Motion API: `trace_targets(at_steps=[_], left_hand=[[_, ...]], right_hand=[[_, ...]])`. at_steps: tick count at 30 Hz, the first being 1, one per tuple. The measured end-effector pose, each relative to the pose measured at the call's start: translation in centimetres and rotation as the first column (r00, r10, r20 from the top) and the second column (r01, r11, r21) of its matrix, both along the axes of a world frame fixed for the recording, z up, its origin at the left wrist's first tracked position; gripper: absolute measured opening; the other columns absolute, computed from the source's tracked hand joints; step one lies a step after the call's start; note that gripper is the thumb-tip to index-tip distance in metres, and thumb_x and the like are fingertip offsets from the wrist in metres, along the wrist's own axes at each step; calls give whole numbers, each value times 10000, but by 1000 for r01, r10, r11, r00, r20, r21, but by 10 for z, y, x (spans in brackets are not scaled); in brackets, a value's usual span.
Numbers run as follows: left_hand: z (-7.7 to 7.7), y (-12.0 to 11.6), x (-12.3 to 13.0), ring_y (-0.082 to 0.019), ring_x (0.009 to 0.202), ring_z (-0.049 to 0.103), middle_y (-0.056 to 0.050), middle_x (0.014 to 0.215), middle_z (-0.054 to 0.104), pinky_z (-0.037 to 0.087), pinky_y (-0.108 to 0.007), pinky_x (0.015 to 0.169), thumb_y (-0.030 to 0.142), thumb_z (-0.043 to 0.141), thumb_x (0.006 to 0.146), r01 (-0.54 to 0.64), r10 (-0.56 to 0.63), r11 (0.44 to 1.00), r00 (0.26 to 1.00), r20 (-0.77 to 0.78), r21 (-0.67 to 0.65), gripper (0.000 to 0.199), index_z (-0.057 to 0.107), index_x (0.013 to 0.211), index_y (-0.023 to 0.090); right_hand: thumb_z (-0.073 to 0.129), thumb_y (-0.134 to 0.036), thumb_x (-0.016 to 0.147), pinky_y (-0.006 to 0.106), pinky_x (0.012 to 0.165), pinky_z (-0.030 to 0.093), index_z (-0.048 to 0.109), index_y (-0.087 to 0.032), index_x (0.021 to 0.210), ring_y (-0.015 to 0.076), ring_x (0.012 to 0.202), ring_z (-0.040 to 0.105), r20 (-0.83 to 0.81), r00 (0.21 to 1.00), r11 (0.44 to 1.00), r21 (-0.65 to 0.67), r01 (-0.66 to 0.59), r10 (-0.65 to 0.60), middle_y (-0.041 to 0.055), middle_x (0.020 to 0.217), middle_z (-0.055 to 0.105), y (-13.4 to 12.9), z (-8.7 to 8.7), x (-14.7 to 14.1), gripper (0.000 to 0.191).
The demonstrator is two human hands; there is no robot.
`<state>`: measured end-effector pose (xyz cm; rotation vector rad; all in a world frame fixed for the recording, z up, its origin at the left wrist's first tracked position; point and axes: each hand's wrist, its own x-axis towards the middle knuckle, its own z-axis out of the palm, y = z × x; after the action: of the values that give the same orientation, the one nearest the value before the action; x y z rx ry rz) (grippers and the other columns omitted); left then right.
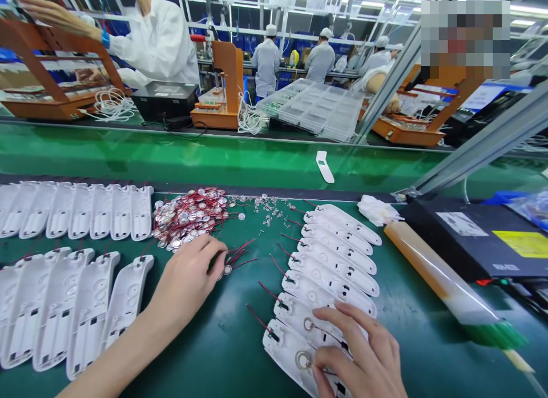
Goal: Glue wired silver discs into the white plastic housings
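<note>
My left hand (pixel 188 284) is closed in a pinch around a small bunch of red-wired metal discs; one disc (pixel 228 269) shows below its fingertips. Just behind it lies a heap of similar wired discs (pixel 188 215). My right hand (pixel 359 352) is over the nearest white plastic shell (pixel 278 341) of a row on the right. Its thumb and index finger close at the edge of a round wired disc (pixel 303 360) inside that shell. Its other fingers hover near another disc (pixel 308 324) in the shell behind. Red wires stick out from the shells' ends.
Two rows of white shells (pixel 77 306) lie on the left. Tiny clear parts (pixel 269 206) are scattered at the back. On the right are a black box (pixel 462 238), a brush (pixel 492 332) and crumpled tissue (pixel 379 209). Co-workers sit beyond the green divider (pixel 192 158).
</note>
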<state>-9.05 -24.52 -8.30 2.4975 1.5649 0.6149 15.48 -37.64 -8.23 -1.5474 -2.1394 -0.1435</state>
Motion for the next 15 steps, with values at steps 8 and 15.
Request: trace_targets(at_steps=[8,15], left_hand=[[4,1,-4,-167,730,575,-24,838,617,449,-304,733,238,384,867,-9,4,999,992,129,34,192,557,940,195],[10,2,-5,-185,776,579,-28,889,610,434,-315,742,255,390,891,-9,-4,994,993,117,112,177,556,927,205]], right_hand=[[631,-251,678,353,837,340,566,-277,677,220,1042,509,72,997,1000,-5,-26,26,-43,1042,621,2,-3,1,70],[592,-268,747,383,861,294,616,-338,789,224,1021,503,159,985,997,19,-69,65,-62,1045,616,0,0,3,85]])
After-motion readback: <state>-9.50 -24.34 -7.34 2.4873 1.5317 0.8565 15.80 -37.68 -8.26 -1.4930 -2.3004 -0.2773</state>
